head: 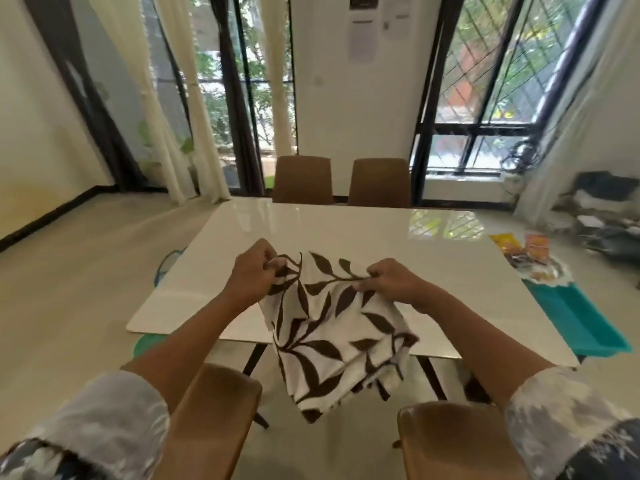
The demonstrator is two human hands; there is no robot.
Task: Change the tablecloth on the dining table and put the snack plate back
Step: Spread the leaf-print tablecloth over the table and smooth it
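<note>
1. The tablecloth (332, 327), white with brown leaves, is bunched up and held over the near edge of the bench (346, 230). Its lower folds hang past that edge, between the two near chairs (214, 410) (457, 441).
2. The bench top is bare, white and glossy, and it mirrors the window (485, 81) near its far right corner.
3. Two more brown chairs (303, 180) (379, 183) stand at the far side. Behind them are a white wall, pale curtains (194, 116) and dark-framed glass with greenery outside. The floor (69, 271) is pale and shiny.
4. My left hand (252, 271) has its fingers (268, 263) curled tight round the cloth's upper left corner. My right hand (391, 282) pinches the top edge between its fingers (367, 284) and thumb. The cloth stretches between the two hands and sags below them.
5. The snack plate (538, 268), with orange packets on it, is off the bench. It rests on the far end of a teal stand (575, 320) just beside the bench's right edge, well apart from my hands.
6. I cannot tell what kind of stand that is. The clutter (602, 216) by the right wall is blurred, and the bench hides most of a blue-green shape (166, 265) on the floor at the left.
</note>
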